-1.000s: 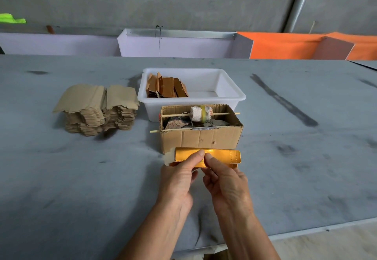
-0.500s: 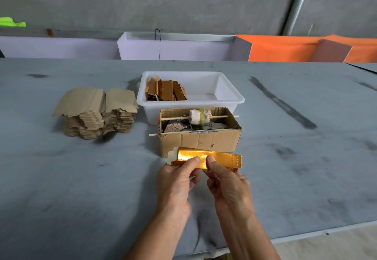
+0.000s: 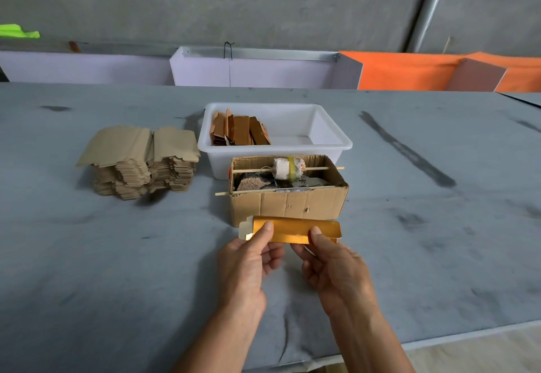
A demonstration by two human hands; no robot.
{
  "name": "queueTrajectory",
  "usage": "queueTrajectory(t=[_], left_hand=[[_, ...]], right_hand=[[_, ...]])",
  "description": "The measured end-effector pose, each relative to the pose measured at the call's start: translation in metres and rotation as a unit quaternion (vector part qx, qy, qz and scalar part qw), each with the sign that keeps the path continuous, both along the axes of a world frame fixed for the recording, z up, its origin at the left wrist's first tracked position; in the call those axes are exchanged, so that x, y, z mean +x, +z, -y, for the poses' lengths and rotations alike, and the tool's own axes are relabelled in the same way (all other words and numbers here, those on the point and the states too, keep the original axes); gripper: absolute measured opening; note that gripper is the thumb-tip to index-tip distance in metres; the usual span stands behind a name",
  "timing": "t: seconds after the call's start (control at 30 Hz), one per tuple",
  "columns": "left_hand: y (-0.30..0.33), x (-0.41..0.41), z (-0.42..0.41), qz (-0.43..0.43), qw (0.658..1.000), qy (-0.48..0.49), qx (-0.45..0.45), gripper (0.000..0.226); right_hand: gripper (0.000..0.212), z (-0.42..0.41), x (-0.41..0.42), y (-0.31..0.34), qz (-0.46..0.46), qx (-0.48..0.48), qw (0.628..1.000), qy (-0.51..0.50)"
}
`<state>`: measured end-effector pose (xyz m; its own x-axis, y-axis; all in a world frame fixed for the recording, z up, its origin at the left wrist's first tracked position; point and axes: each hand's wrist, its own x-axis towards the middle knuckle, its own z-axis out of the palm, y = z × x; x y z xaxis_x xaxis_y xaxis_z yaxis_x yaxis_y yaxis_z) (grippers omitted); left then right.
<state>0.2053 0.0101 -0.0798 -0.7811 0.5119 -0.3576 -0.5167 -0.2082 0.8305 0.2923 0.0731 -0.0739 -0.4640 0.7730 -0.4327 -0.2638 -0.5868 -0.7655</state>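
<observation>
A flat gold foil carton blank (image 3: 289, 230) is held just above the grey table, in front of a cardboard box (image 3: 288, 205). My left hand (image 3: 248, 261) pinches its left part, thumb on top near the white end flap. My right hand (image 3: 333, 267) pinches its right part, thumb on the gold face. The fingers of both hands curl under the blank.
The cardboard box holds a cloth-wrapped roll (image 3: 287, 167) on a wooden stick, over dark scraps. Behind it stands a white plastic tub (image 3: 333, 141) with several folded brown cartons (image 3: 240, 131). A stack of flat brown blanks (image 3: 140, 161) lies at the left. The table's front edge (image 3: 468, 334) runs lower right.
My thumbs, which met at the blank's middle, have slid apart toward its two ends. The blank now lies flatter and more spread out.
</observation>
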Motion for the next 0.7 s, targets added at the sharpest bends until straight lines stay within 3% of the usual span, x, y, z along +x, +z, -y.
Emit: queueTrajectory(t=[0.2,0.47,0.6,0.7], left_hand=[[0.001,-0.003,0.003,0.021,1.000,0.005,0.006,0.018],[0.003,-0.008,0.008,-0.035,0.999,0.030,0.015,0.011],[0.005,-0.003,0.009,-0.045,0.999,0.018,0.022,0.003],[0.006,-0.006,0.010,-0.048,0.999,0.002,-0.007,0.010]], right_hand=[[0.009,0.000,-0.001,0.000,0.020,-0.004,1.000,-0.020],[0.015,-0.003,0.002,0.006,-0.004,0.023,0.999,0.024],[0.014,0.000,-0.001,0.006,0.038,0.058,0.997,0.022],[0.011,-0.003,-0.003,0.009,0.071,0.081,0.994,0.010]])
